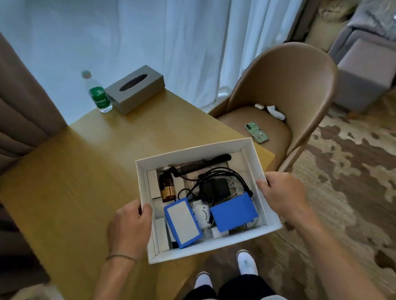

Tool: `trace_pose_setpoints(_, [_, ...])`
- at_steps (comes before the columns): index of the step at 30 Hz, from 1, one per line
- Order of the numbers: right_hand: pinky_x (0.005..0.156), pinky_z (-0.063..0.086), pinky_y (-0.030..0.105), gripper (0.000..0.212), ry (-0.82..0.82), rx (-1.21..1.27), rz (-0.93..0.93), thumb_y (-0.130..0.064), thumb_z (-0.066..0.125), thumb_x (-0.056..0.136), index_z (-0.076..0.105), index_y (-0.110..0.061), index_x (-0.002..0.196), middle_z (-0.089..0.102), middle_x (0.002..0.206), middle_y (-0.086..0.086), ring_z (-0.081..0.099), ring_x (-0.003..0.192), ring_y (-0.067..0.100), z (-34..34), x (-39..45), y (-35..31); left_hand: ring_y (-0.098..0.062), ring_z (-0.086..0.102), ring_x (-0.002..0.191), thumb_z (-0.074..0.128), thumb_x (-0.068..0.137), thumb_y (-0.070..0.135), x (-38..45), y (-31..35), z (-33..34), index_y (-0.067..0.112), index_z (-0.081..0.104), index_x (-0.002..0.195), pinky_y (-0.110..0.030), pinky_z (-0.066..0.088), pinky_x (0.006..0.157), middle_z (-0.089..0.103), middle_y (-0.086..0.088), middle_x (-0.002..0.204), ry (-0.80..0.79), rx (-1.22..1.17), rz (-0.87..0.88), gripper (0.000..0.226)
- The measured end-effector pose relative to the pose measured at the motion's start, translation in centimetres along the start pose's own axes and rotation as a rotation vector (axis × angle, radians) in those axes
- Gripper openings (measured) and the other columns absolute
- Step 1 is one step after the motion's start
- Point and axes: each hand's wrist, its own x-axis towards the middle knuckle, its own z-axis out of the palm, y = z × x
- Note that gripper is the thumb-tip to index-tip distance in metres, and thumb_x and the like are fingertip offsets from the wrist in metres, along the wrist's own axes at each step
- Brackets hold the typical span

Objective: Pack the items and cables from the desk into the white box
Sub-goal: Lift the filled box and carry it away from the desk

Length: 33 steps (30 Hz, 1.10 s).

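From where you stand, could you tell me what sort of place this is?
Probably a hotel room or bedroom: floor-length sheer white curtains behind a wooden desk, a grey tissue box with a green-labelled water bottle, and a tan leather chair on patterned carpet.

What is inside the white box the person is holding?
The white box holds two blue cases, a black comb, a brown bottle, tangled black cables and a white plug. Whatever lies beneath them is covered.

Bystanders on the counter and chair

A green-labelled water bottle (98, 93) stands touching a grey tissue box (135, 89) at the counter's (71, 176) far edge; a green phone (256, 132) lies on the brown chair's (290, 85) seat.
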Motion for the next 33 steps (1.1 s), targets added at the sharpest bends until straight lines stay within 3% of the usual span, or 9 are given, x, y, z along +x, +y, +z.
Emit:
trace_pose_setpoints(3, [0.049,0.039,0.034,0.042,0.020,0.017,0.108,-0.036,0.052,0.099,0.054,-0.016,0.062,0.053,0.057,0.000,0.051,0.052,0.021,-1.0,-2.7,3.0,-0.014,0.036,0.044,0.052,0.098,0.027,-0.4,2.5,1.1,0.013,0.052,0.059,-0.023,0.027,0.045,0.047,-0.002,0.051,-0.059,0.030,0.083,0.042])
trace_pose_setpoints(8, [0.045,0.024,0.030,0.049,0.057,0.048,0.271,-0.031,0.052,0.101,0.038,-0.016,0.057,0.036,0.050,0.000,0.032,0.043,0.018,-2.8,-8.4,8.5,-0.015,0.036,0.046,0.051,0.097,0.024,-2.3,7.2,3.5,0.013,0.045,0.054,-0.026,0.026,0.045,0.046,-0.003,0.051,-0.144,0.091,0.255,0.045])
trace_pose_setpoints(15, [0.043,0.019,0.026,0.050,0.151,0.036,0.498,-0.031,0.053,0.100,0.037,-0.016,0.055,0.033,0.049,-0.002,0.028,0.042,0.015,-4.9,-18.4,16.2,-0.012,0.039,0.042,0.051,0.098,0.031,-7.6,13.4,8.6,0.018,0.048,0.055,-0.024,0.027,0.043,0.047,0.002,0.047,-0.239,0.141,0.460,0.045])
trace_pose_setpoints(21, [0.045,0.024,0.027,0.047,0.254,0.080,0.711,-0.030,0.054,0.100,0.040,-0.018,0.057,0.041,0.052,-0.002,0.037,0.045,0.014,-6.4,-29.0,23.0,-0.011,0.046,0.041,0.052,0.097,0.033,-15.5,18.8,13.4,0.016,0.055,0.059,-0.024,0.036,0.040,0.054,0.001,0.049,-0.342,0.160,0.627,0.042])
trace_pose_setpoints(24, [0.044,0.024,0.026,0.047,0.309,0.093,0.806,-0.030,0.055,0.100,0.041,-0.019,0.057,0.042,0.052,-0.003,0.037,0.045,0.011,-7.0,-34.9,25.9,-0.015,0.055,0.046,0.053,0.098,0.031,-20.6,21.2,15.5,0.017,0.056,0.059,-0.034,0.051,0.047,0.058,0.002,0.054,-0.402,0.149,0.738,0.041])
trace_pose_setpoints(27, [0.044,0.022,0.025,0.047,0.353,0.092,0.894,-0.029,0.055,0.100,0.039,-0.019,0.057,0.041,0.051,-0.004,0.036,0.044,0.010,-7.3,-41.2,28.6,-0.015,0.058,0.049,0.053,0.098,0.032,-25.8,23.2,17.3,0.018,0.056,0.060,-0.029,0.046,0.051,0.058,0.003,0.054,-0.420,0.203,0.868,0.040])
trace_pose_setpoints(33, [0.044,0.023,0.026,0.048,0.427,0.100,1.111,-0.028,0.055,0.100,0.039,-0.018,0.056,0.040,0.050,-0.002,0.032,0.043,0.013,-7.1,-54.2,32.4,-0.025,0.058,0.052,0.052,0.097,0.029,-36.7,26.5,21.2,0.010,0.057,0.061,-0.039,0.054,0.054,0.058,-0.006,0.054,-0.551,0.235,1.031,0.041])
